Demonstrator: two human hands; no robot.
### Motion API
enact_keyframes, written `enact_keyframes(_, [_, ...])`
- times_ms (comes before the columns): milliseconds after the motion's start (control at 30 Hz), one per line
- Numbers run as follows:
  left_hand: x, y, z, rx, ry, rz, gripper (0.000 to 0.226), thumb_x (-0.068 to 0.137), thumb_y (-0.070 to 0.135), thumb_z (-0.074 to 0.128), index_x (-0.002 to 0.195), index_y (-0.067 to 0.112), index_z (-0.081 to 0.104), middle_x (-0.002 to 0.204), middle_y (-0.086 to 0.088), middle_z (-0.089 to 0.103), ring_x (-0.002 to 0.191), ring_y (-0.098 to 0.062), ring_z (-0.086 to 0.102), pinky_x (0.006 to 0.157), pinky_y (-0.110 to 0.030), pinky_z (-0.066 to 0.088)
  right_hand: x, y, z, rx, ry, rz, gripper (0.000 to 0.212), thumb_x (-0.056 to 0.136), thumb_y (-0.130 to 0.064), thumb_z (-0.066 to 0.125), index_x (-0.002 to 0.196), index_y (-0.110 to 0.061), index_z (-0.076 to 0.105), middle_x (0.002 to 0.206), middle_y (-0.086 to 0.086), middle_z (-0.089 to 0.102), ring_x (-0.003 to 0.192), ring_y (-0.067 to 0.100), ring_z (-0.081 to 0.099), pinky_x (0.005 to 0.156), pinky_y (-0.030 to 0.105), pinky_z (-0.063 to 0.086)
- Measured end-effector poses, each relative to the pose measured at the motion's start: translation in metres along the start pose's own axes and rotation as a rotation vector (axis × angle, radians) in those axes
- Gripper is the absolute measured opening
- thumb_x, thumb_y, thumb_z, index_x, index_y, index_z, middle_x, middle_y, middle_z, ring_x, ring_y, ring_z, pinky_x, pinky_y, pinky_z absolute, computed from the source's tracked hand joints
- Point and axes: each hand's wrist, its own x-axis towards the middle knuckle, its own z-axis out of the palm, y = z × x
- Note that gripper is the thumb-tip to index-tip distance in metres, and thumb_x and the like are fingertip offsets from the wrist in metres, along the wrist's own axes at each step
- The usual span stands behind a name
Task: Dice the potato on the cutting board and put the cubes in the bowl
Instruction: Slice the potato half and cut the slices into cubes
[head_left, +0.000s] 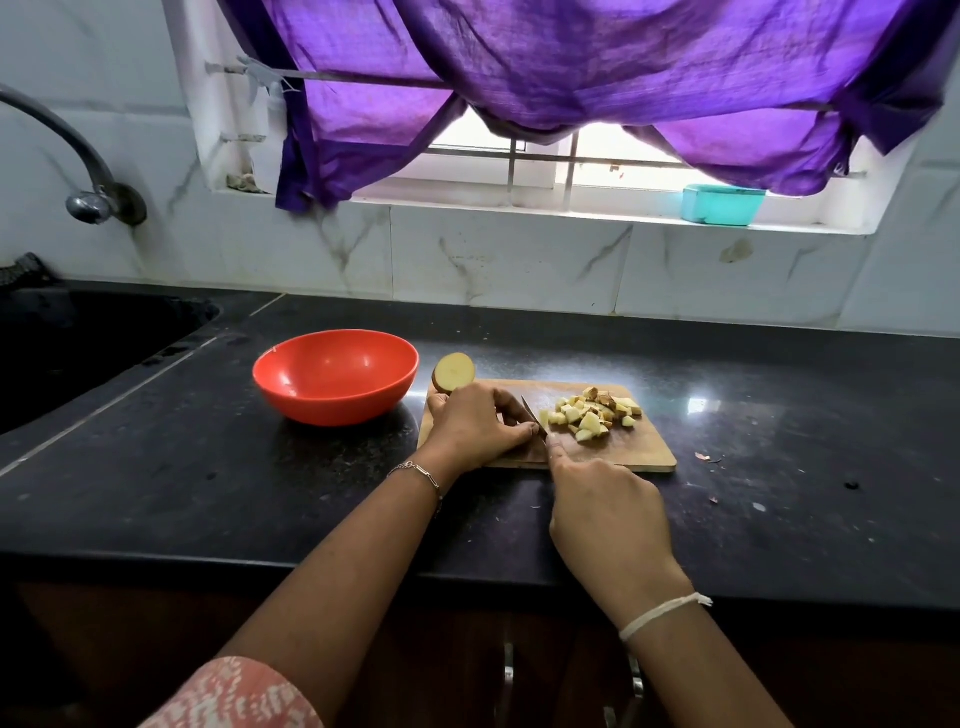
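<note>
Two forearms reach up from the lower edge across the black counter and meet at the lower left part of the board. Right hand grips the knife. Its handle is buried in the palm and the forefinger is stretched along the spine, likely to steady the cut. Left hand sits against the blade's left side, fingers curled down in a claw. Whether a piece lies under it I cannot tell, though the pose suits pinning one. Cubes are heaped right of the blade, probably to keep the cutting spot free. Half potato waits cut face up at the board's upper left corner, just beside the bowl. That stands centre-left, holds nothing yet, and is close enough for an easy transfer.
</note>
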Motion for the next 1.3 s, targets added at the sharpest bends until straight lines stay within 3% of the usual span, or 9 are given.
enact_keyframes(100, [-0.001,0.000,-0.001,-0.005,-0.021,0.002,0.019,0.080,0.048,0.070,0.088,0.032,0.076,0.071,0.023,0.058,0.076,0.000,0.050,0.102,-0.041,0.024,0.007,0.001,-0.001,0.019,0.011,-0.004,0.057,0.097,-0.008,0.037,0.151,-0.023,0.027,0.114,0.001,0.063,0.098,0.021,0.063,0.072,0.030,0.048])
enact_keyframes(300, [-0.001,-0.005,-0.004,-0.141,0.008,0.000,0.015,0.090,0.032,0.065,0.102,0.033,0.073,0.093,0.016,0.068,0.075,0.002,0.052,0.099,-0.037,0.039,0.004,0.014,-0.001,0.178,0.059,0.104,0.062,0.096,-0.020,0.042,0.151,-0.039,0.019,0.101,0.002,0.063,0.092,0.022,0.063,0.068,0.032,0.047])
enact_keyframes(400, [-0.002,-0.008,-0.001,-0.013,0.100,-0.008,0.024,0.092,0.020,0.061,0.109,0.034,0.070,0.110,0.008,0.062,0.099,-0.011,0.055,0.100,-0.038,0.036,-0.005,0.019,-0.006,0.237,0.115,0.097,0.055,0.098,-0.029,0.041,0.148,-0.044,0.025,0.094,-0.001,0.064,0.085,0.017,0.063,0.071,0.031,0.051])
enact_keyframes(467, [-0.005,-0.012,-0.001,0.188,0.155,-0.047,0.032,0.092,0.017,0.056,0.117,0.034,0.064,0.124,0.004,0.055,0.118,-0.019,0.044,0.096,-0.038,0.030,-0.011,0.019,-0.010,0.248,0.132,0.073,0.051,0.098,-0.034,0.040,0.145,-0.049,0.028,0.092,-0.004,0.065,0.083,0.014,0.063,0.070,0.029,0.049])
enact_keyframes(567, [-0.006,-0.016,-0.004,0.291,0.176,-0.157,0.032,0.094,0.022,0.051,0.125,0.028,0.054,0.135,-0.002,0.044,0.126,-0.024,0.035,0.098,-0.043,0.030,-0.014,0.017,-0.015,0.219,0.103,0.041,0.049,0.098,-0.038,0.040,0.143,-0.052,0.029,0.103,-0.007,0.067,0.094,0.013,0.062,0.074,0.027,0.047])
enact_keyframes(800, [-0.002,-0.025,0.002,0.282,0.184,-0.166,0.031,0.095,0.016,0.049,0.126,0.014,0.052,0.137,-0.013,0.040,0.126,-0.030,0.038,0.107,-0.042,0.034,-0.004,0.021,-0.012,0.100,0.057,0.040,0.049,0.097,-0.037,0.041,0.144,-0.050,0.031,0.111,-0.006,0.064,0.097,0.014,0.062,0.074,0.028,0.047])
enact_keyframes(1067, [-0.004,-0.023,-0.007,0.148,0.178,-0.191,0.022,0.095,0.011,0.051,0.117,0.012,0.055,0.131,-0.013,0.042,0.106,-0.030,0.056,0.092,-0.038,0.046,0.003,0.029,-0.012,0.095,0.056,0.101,0.046,0.096,-0.036,0.043,0.139,-0.051,0.039,0.114,-0.006,0.055,0.098,0.015,0.061,0.074,0.030,0.049])
enact_keyframes(1300, [-0.015,-0.017,-0.017,0.122,0.133,-0.143,0.024,0.094,0.009,0.047,0.116,0.008,0.054,0.130,-0.014,0.042,0.110,-0.031,0.052,0.095,-0.038,0.042,-0.004,0.026,-0.014,0.138,0.066,0.116,0.044,0.096,-0.039,0.043,0.138,-0.054,0.040,0.110,-0.007,0.061,0.099,0.014,0.061,0.076,0.029,0.049])
